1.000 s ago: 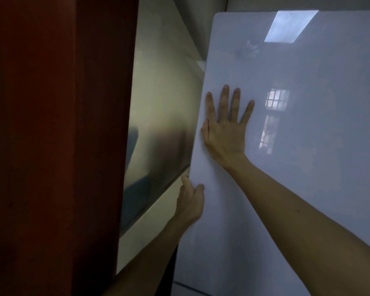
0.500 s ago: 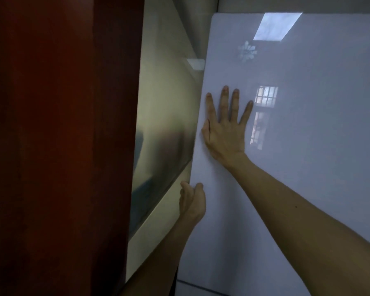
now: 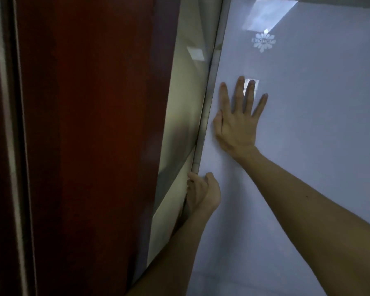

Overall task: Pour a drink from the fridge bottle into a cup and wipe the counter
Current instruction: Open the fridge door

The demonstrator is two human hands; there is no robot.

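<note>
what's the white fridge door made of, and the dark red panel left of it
Fridge door: glossy, likely glass-faced or lacquered metal; it carries sharp, mirror-like reflections. Red panel: seems varnished wood or laminate, with a faint sheen; too dark to show grain.

The room is dim, with a tall dark red wooden panel (image 3: 83,124) on the left, a pale shiny wall (image 3: 184,99) beside it catching a small bright reflection, and a rectangular ceiling light (image 3: 269,13) mirrored near the top of the glossy white fridge door (image 3: 312,150).

Red panel (image 3: 83,146) leaves narrow gap beside fridge door (image 3: 308,167).
</note>
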